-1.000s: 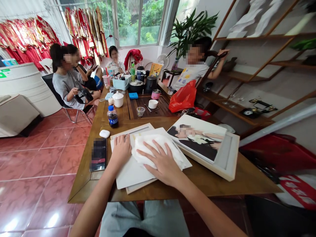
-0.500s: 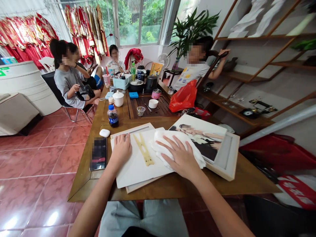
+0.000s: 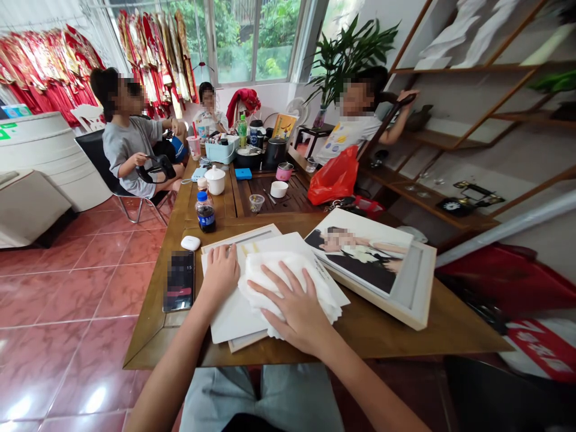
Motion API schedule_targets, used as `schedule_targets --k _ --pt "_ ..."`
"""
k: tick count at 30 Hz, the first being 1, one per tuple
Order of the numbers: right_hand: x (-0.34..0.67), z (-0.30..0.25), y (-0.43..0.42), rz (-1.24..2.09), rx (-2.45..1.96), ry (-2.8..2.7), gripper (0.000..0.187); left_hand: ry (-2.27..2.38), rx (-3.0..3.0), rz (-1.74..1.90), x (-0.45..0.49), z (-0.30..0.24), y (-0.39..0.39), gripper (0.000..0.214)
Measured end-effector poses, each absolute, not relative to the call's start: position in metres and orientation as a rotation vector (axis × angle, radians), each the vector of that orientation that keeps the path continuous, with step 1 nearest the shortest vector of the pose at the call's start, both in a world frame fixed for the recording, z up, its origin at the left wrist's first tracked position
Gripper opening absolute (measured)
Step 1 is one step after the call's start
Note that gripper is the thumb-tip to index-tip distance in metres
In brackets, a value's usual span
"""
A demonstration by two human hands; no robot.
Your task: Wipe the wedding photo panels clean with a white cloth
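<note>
My left hand (image 3: 221, 269) rests on the left edge of a white board (image 3: 234, 315), fingers laid on its surface. On the middle of the board my right hand (image 3: 294, 306) lies flat with fingers spread, pressing a folded white cloth (image 3: 261, 273). Only the far tips of a yellowish fork-shaped piece (image 3: 250, 246) show past the cloth; the rest is covered. Beneath the board, a pale frame (image 3: 249, 340) sticks out at the front and back. To the right, a photo panel (image 3: 360, 249) sits in another pale frame (image 3: 422, 282).
A phone (image 3: 179, 282), a white earbud case (image 3: 191, 243) and a dark drink bottle (image 3: 206, 215) line the left side. Farther back are a lidded white cup (image 3: 215, 180), a red plastic bag (image 3: 335, 177) and a tea tray (image 3: 290, 204). Several people sit around the table.
My right hand has slid the cloth left and toward me, covering most of the yellowish piece and baring the board's right corner. My left hand has stayed put. The person at left has turned and lowered an arm.
</note>
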State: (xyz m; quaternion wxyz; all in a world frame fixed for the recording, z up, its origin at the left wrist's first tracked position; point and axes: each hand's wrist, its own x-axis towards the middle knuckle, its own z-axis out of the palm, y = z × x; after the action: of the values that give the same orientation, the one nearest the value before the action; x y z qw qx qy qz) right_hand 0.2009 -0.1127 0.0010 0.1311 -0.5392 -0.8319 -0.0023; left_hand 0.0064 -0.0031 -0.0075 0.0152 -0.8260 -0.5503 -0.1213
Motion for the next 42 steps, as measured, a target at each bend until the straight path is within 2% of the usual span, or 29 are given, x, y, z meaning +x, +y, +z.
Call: schedule_targets --k 17,28,42 --pt "0.279 -0.019 -0.106 -0.246 -1.755 -2.23 0.048 -1.732 -2.59 -0.367 0.008 -0.005 -0.003 0.05" --pt "0.206 -0.004 -0.126 -0.09 -1.361 -2.508 0.056 -1.736 -2.588 -0.382 0.008 -0.007 -0.004 0.051" --pt "0.177 0.006 -0.13 0.206 -1.087 -2.702 0.071 -1.727 -2.581 -0.355 0.005 -0.015 0.003 0.052"
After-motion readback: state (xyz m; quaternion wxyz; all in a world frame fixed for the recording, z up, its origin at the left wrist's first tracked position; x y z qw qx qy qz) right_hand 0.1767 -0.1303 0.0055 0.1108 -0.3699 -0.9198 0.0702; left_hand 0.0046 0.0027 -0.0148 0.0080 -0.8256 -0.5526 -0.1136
